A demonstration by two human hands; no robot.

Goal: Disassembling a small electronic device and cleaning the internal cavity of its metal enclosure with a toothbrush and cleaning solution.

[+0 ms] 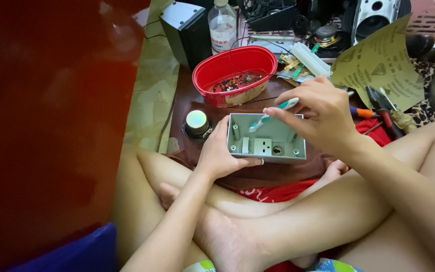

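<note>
Both hands work over a small grey plastic housing (267,137) held above the person's crossed legs. Left hand (221,151) is curled around the housing's left end, thumb along its lower edge and fingers wrapped behind, gripping it so that the open side faces up toward the camera. Inside the housing show moulded posts, a pale square block and round holes near the corners. Right hand (318,113) is closed on a white and green toothbrush (274,113), pinched between thumb and fingertips, with the brush end angled down to the left into the housing's cavity.

At far left a blurred red surface (51,121) fills the view, with a blue edge below it. Just left of the housing a small round speaker part with a shiny disc (197,124) rests on a dark brown cloth (187,100). Behind the housing sits a red oval tub (234,75) holding small dark bits, and behind that a clear plastic bottle (223,26) and a dark speaker box (186,30). Further right lie a sheet of tan sandpaper (381,63) and pliers with red handles (384,108).
</note>
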